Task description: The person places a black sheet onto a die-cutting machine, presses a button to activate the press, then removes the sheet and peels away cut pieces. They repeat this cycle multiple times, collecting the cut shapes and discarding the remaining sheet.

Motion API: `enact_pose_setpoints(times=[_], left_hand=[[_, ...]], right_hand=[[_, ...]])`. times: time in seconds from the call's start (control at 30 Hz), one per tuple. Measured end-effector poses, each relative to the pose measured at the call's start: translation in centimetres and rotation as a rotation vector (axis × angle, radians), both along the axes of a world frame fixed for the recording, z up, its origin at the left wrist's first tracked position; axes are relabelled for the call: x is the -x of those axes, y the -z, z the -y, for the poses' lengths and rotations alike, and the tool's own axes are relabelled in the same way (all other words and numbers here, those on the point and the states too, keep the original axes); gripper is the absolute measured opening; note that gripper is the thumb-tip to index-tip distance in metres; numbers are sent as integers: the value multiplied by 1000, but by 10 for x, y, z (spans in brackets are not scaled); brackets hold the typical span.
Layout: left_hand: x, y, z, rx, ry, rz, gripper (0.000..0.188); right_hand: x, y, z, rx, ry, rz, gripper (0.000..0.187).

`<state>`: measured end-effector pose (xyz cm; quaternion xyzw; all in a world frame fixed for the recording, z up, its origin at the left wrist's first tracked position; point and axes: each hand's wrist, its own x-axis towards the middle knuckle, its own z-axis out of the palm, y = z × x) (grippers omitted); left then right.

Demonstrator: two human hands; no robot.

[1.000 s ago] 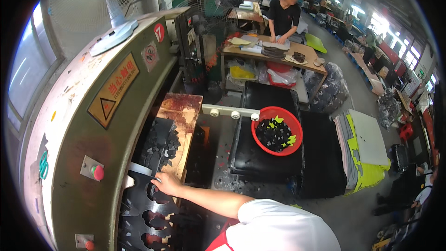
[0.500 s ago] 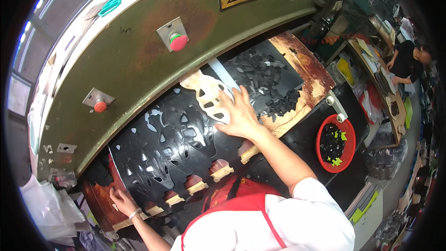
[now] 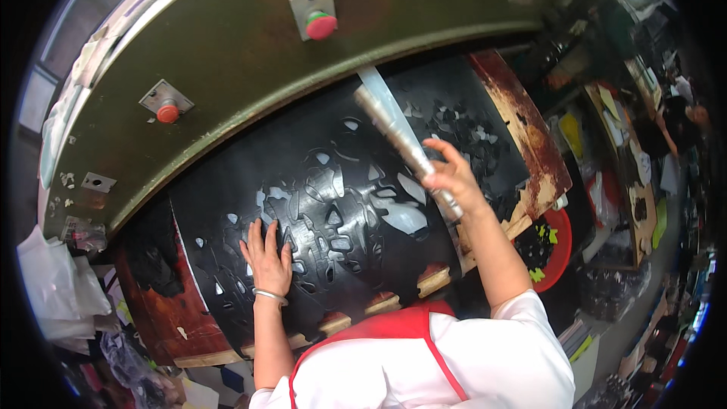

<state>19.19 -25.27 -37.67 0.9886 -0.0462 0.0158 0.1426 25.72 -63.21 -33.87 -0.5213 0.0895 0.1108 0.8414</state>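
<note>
Since the earlier frame the left hand (image 3: 266,256) has come up from the lower left corner of the bench to the middle of the black cut-out sheet (image 3: 333,212), and the right hand (image 3: 452,179) has left the pale shoe-shaped piece and now grips a grey metal bar (image 3: 399,138).

At far left, crumpled white plastic bags (image 3: 57,288) lie beside the machine. Above them runs the green press housing (image 3: 227,53), carrying two red push buttons (image 3: 167,113) on grey plates, one to the left and one nearer the centre. Below the housing, the black sheet, punched full of shaped holes, lies over a worn reddish-brown cutting board (image 3: 163,318). The left hand rests flat on this sheet, fingers spread and open, a thin bracelet on its wrist. To its right, the metal bar slants from under the housing down toward the person, and the right hand is closed around its lower end, above the sheet. Loose black offcuts (image 3: 469,132) lie on the sheet's upper right. Further right, a red basin (image 3: 560,254) holding black and yellow scraps sits below the bench edge. At far right another person stands at a cluttered table.
</note>
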Motion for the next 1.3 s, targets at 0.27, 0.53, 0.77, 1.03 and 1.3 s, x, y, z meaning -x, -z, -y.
enact_pose_setpoints(times=[0.27,0.53,0.77,1.03,1.3], left_hand=[[-5,-5,-5,8,-2,-133,53],[-23,-51,107,202,575,67,52],[-11,-9,205,69,951,175,42],[-98,36,191,387,630,218,37],[-171,53,142,1557,207,-456,35]], right_hand=[[62,19,72,960,587,277,67],[128,52,120,1646,436,24,96],[156,75,114,1635,623,65,83],[129,59,-33,1127,503,475,49],[127,57,-98,1472,60,283,93]])
